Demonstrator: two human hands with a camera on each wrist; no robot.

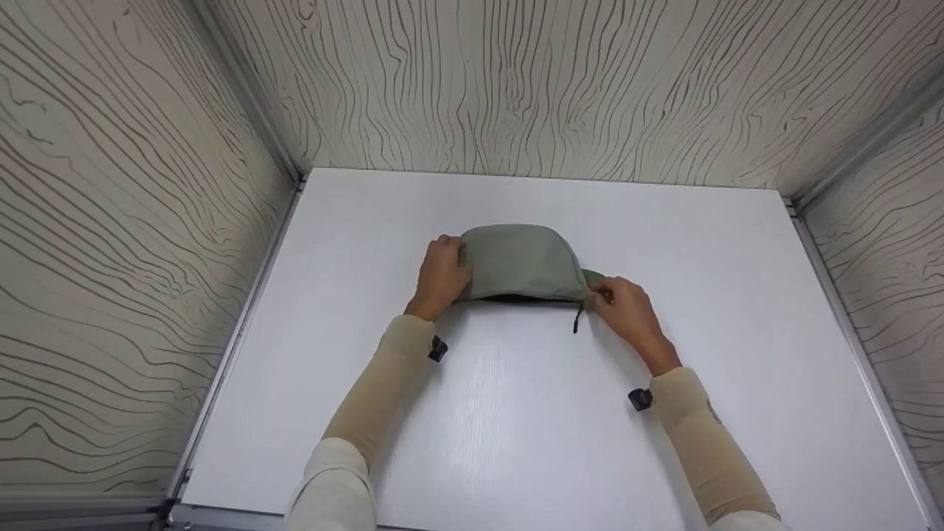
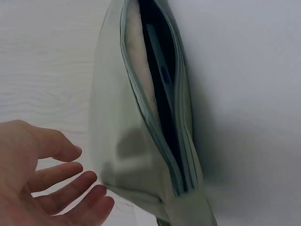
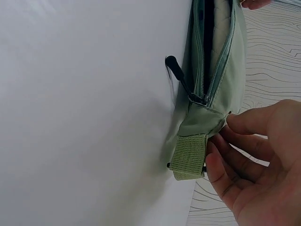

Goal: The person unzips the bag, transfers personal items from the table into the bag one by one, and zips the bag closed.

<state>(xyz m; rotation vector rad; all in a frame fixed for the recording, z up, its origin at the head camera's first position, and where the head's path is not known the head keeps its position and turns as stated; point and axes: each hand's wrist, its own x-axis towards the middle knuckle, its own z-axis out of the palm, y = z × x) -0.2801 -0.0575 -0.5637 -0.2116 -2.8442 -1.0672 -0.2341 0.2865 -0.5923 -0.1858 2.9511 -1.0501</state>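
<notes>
A grey-green waist bag [image 1: 520, 258] lies on the table, its zipped mouth facing the person and gaping. At its left end is my left hand [image 1: 442, 273]. In the left wrist view those fingers [image 2: 70, 181] are relaxed and spread beside the fabric; whether the tips touch it I cannot tell. My right hand [image 1: 625, 310] pinches the bag's right corner, above the green webbing strap [image 3: 188, 155]. A black zipper pull [image 3: 174, 67] hangs at that end. Inside the mouth show a pale lining [image 2: 138, 56] and a flat bluish strip-like part [image 2: 162, 66].
The white tabletop [image 1: 501, 428] extends around the bag. Wood-grain patterned panels stand at the back [image 1: 509, 88], left [image 1: 110, 258] and right [image 1: 900, 243], joined by grey metal rails. Small black devices [image 1: 438, 348] sit at both wrists.
</notes>
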